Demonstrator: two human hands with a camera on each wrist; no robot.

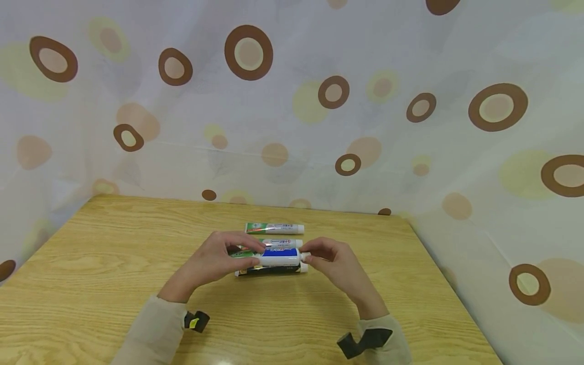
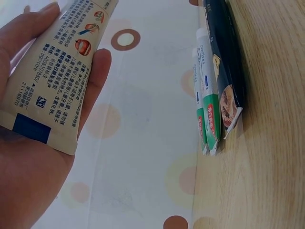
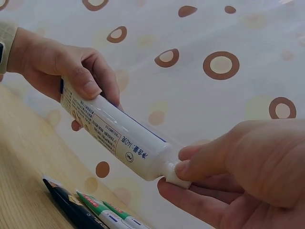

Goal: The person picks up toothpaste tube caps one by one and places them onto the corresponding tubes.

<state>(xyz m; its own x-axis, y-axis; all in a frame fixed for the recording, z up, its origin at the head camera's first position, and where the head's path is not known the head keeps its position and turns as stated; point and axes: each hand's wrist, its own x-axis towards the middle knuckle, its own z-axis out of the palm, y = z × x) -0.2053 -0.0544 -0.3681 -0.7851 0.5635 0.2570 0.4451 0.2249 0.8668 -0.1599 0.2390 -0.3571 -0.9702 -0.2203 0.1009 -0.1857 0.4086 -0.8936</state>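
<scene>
A white and blue toothpaste tube [image 1: 280, 257] is held above the table, roughly level in the head view. My left hand [image 1: 212, 261] grips its flat end, thumb on one face and fingers on the other. Printed text and small pictures cover the back of the tube [image 2: 53, 71] in the left wrist view. At the other end, my right hand [image 1: 336, 264] pinches the white cap [image 3: 175, 177] between thumb and fingers. Some of the narrow neck shows between cap and tube body; whether the cap is still threaded on, I cannot tell.
Behind and below the held tube, a black toothpaste tube [image 1: 272, 270] and two green and white toothpaste tubes, one the farthest tube [image 1: 275, 228], lie side by side on the wooden table [image 1: 137, 238]. A wall covering [image 1: 283, 116] with brown circles stands behind the table.
</scene>
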